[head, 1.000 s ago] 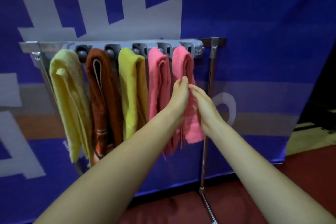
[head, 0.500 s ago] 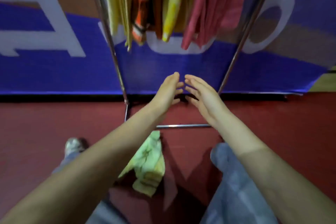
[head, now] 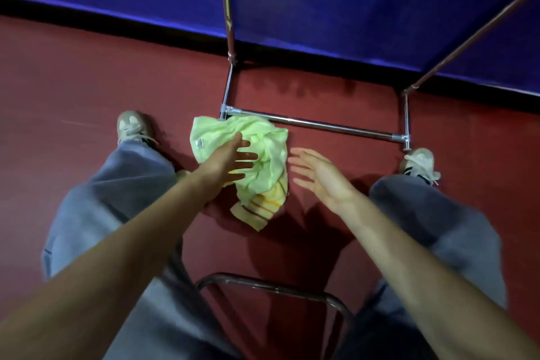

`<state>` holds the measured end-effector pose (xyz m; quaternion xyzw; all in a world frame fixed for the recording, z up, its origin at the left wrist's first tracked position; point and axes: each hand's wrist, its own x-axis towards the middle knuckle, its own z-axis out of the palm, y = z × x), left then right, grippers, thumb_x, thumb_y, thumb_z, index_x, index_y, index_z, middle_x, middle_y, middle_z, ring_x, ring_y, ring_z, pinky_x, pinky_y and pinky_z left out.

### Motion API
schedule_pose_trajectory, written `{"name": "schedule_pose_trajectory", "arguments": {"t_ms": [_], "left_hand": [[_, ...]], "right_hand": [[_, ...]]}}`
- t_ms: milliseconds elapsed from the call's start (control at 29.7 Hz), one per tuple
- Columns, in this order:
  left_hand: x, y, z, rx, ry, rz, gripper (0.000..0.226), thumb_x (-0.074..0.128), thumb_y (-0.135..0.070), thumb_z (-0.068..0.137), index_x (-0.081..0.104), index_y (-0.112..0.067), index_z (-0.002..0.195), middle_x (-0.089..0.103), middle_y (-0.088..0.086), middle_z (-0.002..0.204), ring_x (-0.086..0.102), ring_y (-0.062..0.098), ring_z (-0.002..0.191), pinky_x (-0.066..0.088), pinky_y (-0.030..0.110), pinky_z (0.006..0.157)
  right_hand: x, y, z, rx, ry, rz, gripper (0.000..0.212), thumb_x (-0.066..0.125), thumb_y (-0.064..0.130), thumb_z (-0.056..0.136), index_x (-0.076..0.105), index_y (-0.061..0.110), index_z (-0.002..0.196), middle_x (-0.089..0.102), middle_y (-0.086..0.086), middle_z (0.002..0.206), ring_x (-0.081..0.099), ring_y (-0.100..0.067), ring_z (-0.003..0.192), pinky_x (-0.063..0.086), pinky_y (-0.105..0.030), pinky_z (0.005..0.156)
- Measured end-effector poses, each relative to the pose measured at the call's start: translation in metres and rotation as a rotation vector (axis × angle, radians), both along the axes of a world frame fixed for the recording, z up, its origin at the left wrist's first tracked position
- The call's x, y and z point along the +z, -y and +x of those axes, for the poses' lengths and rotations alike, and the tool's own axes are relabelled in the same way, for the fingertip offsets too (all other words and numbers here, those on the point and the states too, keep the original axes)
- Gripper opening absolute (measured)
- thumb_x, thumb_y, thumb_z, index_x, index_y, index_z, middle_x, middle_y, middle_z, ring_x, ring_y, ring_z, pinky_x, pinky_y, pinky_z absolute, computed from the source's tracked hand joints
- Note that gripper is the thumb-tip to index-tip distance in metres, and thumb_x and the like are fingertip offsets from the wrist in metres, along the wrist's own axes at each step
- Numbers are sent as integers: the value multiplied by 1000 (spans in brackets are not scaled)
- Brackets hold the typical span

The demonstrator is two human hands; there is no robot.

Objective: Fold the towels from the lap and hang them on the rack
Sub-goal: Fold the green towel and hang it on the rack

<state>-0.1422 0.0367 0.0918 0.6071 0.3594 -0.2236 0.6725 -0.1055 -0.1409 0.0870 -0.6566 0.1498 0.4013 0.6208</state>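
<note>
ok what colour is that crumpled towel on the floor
Pale green towel, with a yellow end crossed by dark stripes; the head view shows it, the only view.

Just one crumpled green-yellow towel (head: 263,161) on the floor, right in front of the rack's bottom bar (head: 321,125). Two shoes, one (head: 133,126) left of that bar, one (head: 419,164) at its right end. Two bare hands, left hand (head: 225,162) and right hand (head: 318,175), both empty.

I am looking at a soft, crumpled cloth towel (head: 257,155), matt pale green with a striped yellow woven end. The rack's base bar (head: 318,125) is gleaming as polished, smooth metal. The red floor (head: 87,76) is showing a faint sheen. My trousers (head: 117,199) are looking like matt grey cloth.
</note>
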Motion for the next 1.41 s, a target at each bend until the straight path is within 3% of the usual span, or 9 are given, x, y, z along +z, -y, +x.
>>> {"name": "schedule_pose_trajectory", "arguments": {"t_ms": [135, 303, 640, 707, 842, 1010, 1179, 1313, 1415], "left_hand": [[-49, -12, -1, -18, -115, -3, 44, 22, -42, 97, 48, -14, 119, 59, 4, 107, 55, 19, 98, 41, 32, 84], [-108, -25, 7, 26, -256, -31, 45, 22, -42, 97, 48, -12, 118, 61, 1, 95, 55, 18, 91, 40, 25, 68], [-175, -26, 21, 87, -314, -110, 42, 24, -40, 97, 51, -13, 113, 58, 6, 103, 57, 19, 84, 42, 31, 74], [-181, -21, 21, 124, -322, -141, 35, 23, -38, 97, 49, -16, 104, 59, 5, 99, 57, 14, 75, 41, 27, 69], [-197, -24, 19, 101, -318, -152, 37, 20, -40, 97, 48, -15, 102, 59, -1, 82, 56, 12, 71, 40, 25, 66], [-218, -62, 7, 280, -380, -59, 40, 19, -40, 97, 51, -16, 94, 58, -1, 79, 55, 12, 71, 41, 26, 67], [-222, -77, -11, 331, -400, -11, 40, 18, -39, 97, 50, -17, 90, 58, -1, 80, 56, 13, 71, 41, 26, 67], [-206, -66, -9, 265, -396, -21, 37, 21, -39, 97, 48, -22, 78, 58, -1, 77, 55, 14, 68, 38, 25, 64], [-194, -57, -6, 206, -382, -18, 32, 29, -37, 95, 52, -18, 86, 58, -2, 77, 54, 12, 68, 40, 25, 63]], "right_hand": [[-46, -17, 13, -1, -109, -71, 30, 42, 23, 93, 52, 13, 120, 54, -10, 122, 49, -20, 113, 39, -35, 99], [-102, -35, 35, -8, -197, -203, 33, 41, 21, 93, 49, 9, 123, 53, -8, 112, 50, -21, 107, 43, -25, 77], [-185, -54, 59, -31, -242, -328, 31, 41, 16, 93, 51, 11, 122, 54, -14, 126, 43, -33, 126, 38, -38, 104], [-196, -57, 62, -49, -241, -345, 32, 42, 14, 92, 51, 9, 123, 53, -14, 128, 47, -30, 122, 41, -33, 99], [-225, -66, 76, -28, -103, -410, 32, 46, 4, 89, 53, 2, 120, 52, -11, 122, 51, -11, 96, 39, 0, 56], [-251, -65, 94, 257, 70, -528, 34, 48, 0, 86, 56, 5, 118, 33, -12, 137, 33, -21, 130, 32, -2, 75], [-251, -63, 88, 473, -23, -460, 37, 55, 0, 83, 55, 1, 120, 58, -2, 99, 52, -15, 98, 35, 4, 58], [-238, -59, 76, 255, 76, -418, 31, 57, -5, 80, 59, -4, 111, 60, -17, 104, 52, -11, 86, 41, -1, 60], [-217, -58, 65, 127, 56, -297, 29, 58, -4, 80, 60, -5, 109, 61, -5, 92, 57, 0, 72, 44, -3, 66]]}}
